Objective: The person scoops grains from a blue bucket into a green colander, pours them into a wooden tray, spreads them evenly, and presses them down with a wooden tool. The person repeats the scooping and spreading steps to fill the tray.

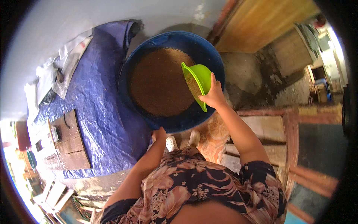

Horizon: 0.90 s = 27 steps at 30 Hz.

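Observation:
A large blue plastic drum stands in front of me, holding a broad bed of brown grain-like material. My right hand grips a lime-green plastic bowl by its side, fingers outside and thumb at the rim. The bowl is tipped on edge over the drum's right part, its mouth facing left, with some tan grainy material inside. Down at the drum's near left rim is my left hand, beside the blue tarpaulin. Its fingers are mostly hidden, so its grip cannot be made out.
The tarpaulin covers a bulky pile on the left, bearing a wooden board and several plastic bags. A grey wall rises behind. To the right are a wooden panel and a wooden frame. My feet in white clogs stand close to the drum.

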{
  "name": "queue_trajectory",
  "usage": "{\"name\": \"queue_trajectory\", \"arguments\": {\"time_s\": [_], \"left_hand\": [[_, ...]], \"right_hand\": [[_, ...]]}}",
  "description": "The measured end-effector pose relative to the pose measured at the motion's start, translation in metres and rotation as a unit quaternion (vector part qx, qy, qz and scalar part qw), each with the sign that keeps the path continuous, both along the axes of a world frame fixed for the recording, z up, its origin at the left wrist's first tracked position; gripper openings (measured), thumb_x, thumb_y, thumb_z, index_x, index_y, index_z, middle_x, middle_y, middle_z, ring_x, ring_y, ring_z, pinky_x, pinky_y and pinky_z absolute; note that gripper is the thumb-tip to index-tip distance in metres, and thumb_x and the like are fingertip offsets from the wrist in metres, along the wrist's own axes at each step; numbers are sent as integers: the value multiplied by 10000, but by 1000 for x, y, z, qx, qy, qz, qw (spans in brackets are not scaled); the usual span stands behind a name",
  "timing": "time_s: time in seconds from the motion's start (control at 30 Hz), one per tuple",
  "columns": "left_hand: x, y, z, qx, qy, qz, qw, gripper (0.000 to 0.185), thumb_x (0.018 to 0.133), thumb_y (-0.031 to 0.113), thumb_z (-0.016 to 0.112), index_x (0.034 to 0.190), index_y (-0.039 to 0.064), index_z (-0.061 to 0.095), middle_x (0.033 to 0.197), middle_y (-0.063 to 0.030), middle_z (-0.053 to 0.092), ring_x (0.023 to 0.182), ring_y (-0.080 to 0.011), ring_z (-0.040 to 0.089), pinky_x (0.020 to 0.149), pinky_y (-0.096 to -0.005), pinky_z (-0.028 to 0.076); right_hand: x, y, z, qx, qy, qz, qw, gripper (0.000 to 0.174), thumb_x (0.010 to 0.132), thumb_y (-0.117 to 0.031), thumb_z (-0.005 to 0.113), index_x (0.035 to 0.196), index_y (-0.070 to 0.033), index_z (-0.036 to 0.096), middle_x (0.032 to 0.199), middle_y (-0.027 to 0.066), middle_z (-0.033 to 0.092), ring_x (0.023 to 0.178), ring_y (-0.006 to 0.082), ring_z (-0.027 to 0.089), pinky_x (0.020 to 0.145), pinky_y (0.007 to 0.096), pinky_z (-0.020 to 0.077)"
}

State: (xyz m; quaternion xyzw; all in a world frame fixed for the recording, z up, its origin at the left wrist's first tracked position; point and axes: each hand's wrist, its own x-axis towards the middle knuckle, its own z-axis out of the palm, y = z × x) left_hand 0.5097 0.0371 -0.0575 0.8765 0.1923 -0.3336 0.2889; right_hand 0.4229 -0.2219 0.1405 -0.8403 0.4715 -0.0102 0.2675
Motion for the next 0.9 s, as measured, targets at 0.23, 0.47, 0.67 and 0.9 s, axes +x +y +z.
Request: {"name": "queue_trajectory", "arguments": {"time_s": [0.23, 0.47, 0.67, 0.9], "left_hand": [[2, 11, -58, 143, -112, 13, 983, 460, 857, 290, 480, 1200, -16, 464, 1250, -259, 457, 1089, -404, 492, 954, -445, 379], [-1, -3, -25, 96, -230, 141, 958, 491, 877, 221, 448, 1242, -99, 370, 1255, -324, 401, 1158, -440, 395, 1016, -460, 262], [6, -17, 13, 27, -163, 204, 965, 545, 911, 254, 409, 1313, -90, 275, 1356, -315, 283, 1255, -443, 276, 1062, -448, 174], [4, -11, 6, 3, -182, 177, 967, 523, 912, 271, 415, 1278, -93, 331, 1331, -318, 322, 1237, -443, 307, 1054, -437, 197]], "right_hand": [[94, -97, -152, 65, 149, -18, 987, 1158, 624, -313, 760, 1419, -231, -78, 1366, 332, 180, 1218, 439, 340, 979, 462, 363], [171, -121, -309, 119, 112, -193, 968, 1126, 684, -395, 738, 1412, -207, -101, 1379, 305, 186, 1107, 419, 458, 957, 468, 376], [242, -16, -363, 47, -64, -262, 962, 993, 726, -392, 687, 1394, -161, -11, 1373, 264, 232, 1157, 394, 408, 969, 457, 356], [274, 111, -313, 267, -132, -139, 945, 769, 758, -373, 621, 1362, -101, 230, 1398, 190, 239, 1210, 379, 342, 989, 444, 321]]}}
